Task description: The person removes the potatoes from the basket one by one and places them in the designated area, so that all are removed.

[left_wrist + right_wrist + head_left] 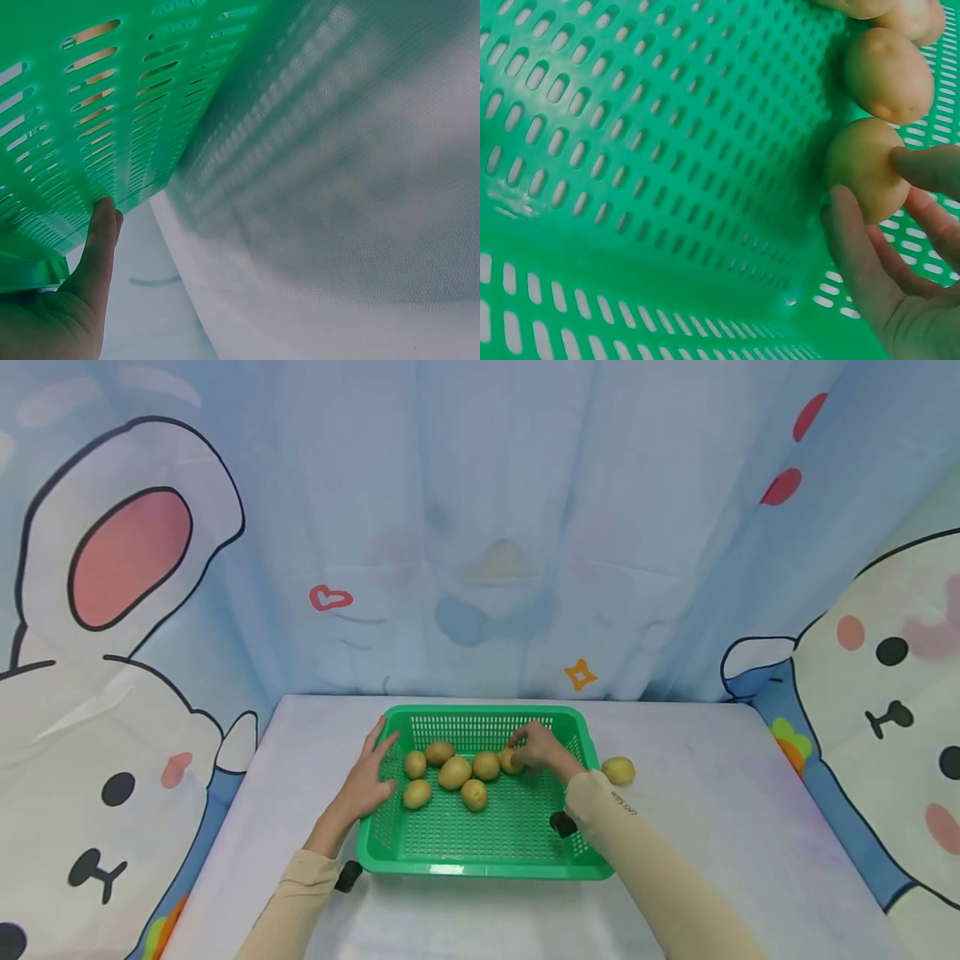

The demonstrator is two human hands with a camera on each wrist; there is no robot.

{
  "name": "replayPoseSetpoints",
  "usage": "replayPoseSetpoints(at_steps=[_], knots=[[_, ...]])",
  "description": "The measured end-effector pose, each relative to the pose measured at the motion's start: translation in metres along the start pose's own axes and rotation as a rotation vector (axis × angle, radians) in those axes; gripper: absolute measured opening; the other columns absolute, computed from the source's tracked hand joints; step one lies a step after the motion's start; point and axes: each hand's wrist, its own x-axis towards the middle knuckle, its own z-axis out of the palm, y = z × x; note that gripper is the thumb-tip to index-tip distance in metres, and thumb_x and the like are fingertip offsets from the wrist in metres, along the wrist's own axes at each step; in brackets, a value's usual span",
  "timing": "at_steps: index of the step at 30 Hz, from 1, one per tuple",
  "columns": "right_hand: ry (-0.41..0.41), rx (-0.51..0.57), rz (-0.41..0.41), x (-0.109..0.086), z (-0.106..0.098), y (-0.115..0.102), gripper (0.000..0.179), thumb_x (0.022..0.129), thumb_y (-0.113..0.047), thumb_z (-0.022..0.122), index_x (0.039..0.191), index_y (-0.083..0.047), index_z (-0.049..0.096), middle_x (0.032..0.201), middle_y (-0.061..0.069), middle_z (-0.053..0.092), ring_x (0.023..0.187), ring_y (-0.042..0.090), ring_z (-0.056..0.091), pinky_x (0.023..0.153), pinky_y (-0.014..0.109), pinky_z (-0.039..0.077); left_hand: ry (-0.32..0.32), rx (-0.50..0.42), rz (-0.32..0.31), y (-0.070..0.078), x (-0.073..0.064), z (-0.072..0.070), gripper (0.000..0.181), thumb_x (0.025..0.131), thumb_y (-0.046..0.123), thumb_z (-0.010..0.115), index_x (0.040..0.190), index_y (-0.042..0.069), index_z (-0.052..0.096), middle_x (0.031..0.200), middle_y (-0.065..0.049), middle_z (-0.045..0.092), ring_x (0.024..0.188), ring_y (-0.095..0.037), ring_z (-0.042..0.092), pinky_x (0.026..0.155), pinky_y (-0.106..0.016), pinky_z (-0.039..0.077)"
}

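Note:
A green plastic basket (487,867) with slotted walls stands on the table, several potatoes (455,772) grouped toward its back and left. My left hand (367,783) rests on the basket's left rim; in the left wrist view its fingers (101,240) lie along the outside of the slotted wall. Inside the basket at the back right, my right hand (542,750) holds a potato (866,169) between thumb and fingers. Right beside that one lies another potato (889,75), with more beyond it.
One more potato (618,771) lies on the white-covered table (705,827), just outside the basket's right wall. A blue cartoon-printed curtain (487,527) hangs behind the table and along both sides.

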Motion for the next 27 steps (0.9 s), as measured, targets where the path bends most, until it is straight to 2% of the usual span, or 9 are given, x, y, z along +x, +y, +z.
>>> replayPoseSetpoints(at_steps=[6,12,16,21,24,27], knots=[[-0.041,0.097,0.027,-0.009,-0.017,-0.008,0.039,0.081,0.006,0.064,0.120,0.010,0.064,0.121,0.030,0.056,0.083,0.033,0.068,0.070,0.045,0.058,0.014,-0.002,0.010,0.005,0.001,-0.001,0.084,0.068,0.002,0.052,0.149,-0.007,0.035,0.164,-0.018,0.006,0.145,-0.045,0.018,0.098,-0.064,0.038],[-0.049,0.103,-0.024,-0.025,-0.042,-0.019,0.041,0.083,0.003,0.063,0.124,0.010,0.061,0.108,0.028,0.062,0.086,0.034,0.069,0.069,0.043,0.059,-0.001,-0.011,0.006,0.004,-0.001,-0.001,0.084,0.069,0.002,0.052,0.150,-0.006,0.033,0.164,-0.018,0.005,0.146,-0.044,0.015,0.102,-0.065,0.035],[-0.042,0.107,-0.059,-0.036,-0.064,-0.021,0.040,0.088,0.001,0.062,0.126,0.009,0.059,0.112,0.029,0.061,0.092,0.037,0.068,0.069,0.041,0.058,-0.004,-0.016,0.007,0.003,-0.002,-0.001,0.084,0.069,0.002,0.052,0.151,-0.006,0.032,0.164,-0.018,0.004,0.146,-0.044,0.014,0.103,-0.065,0.033],[-0.017,0.102,-0.084,-0.054,-0.100,-0.012,0.041,0.091,-0.002,0.061,0.130,0.008,0.057,0.118,0.031,0.058,0.101,0.042,0.064,0.078,0.047,0.057,-0.019,-0.021,-0.005,0.003,-0.003,0.000,0.084,0.070,0.002,0.051,0.152,-0.005,0.031,0.165,-0.015,0.002,0.147,-0.043,0.013,0.104,-0.065,0.032],[0.015,0.097,-0.096,-0.067,-0.122,0.000,0.041,0.091,-0.004,0.061,0.130,0.009,0.057,0.117,0.032,0.058,0.100,0.041,0.065,0.078,0.046,0.057,-0.021,-0.024,-0.007,0.003,-0.002,-0.001,0.085,0.070,0.002,0.052,0.151,-0.005,0.031,0.164,-0.015,0.002,0.147,-0.043,0.013,0.104,-0.065,0.032],[0.055,0.080,-0.073,-0.076,-0.139,0.018,0.042,0.091,-0.007,0.063,0.130,0.009,0.057,0.120,0.033,0.057,0.099,0.037,0.066,0.077,0.044,0.058,-0.021,-0.021,0.000,0.003,-0.002,-0.002,0.084,0.070,0.002,0.052,0.151,-0.006,0.031,0.164,-0.016,0.002,0.147,-0.043,0.013,0.104,-0.065,0.032]])
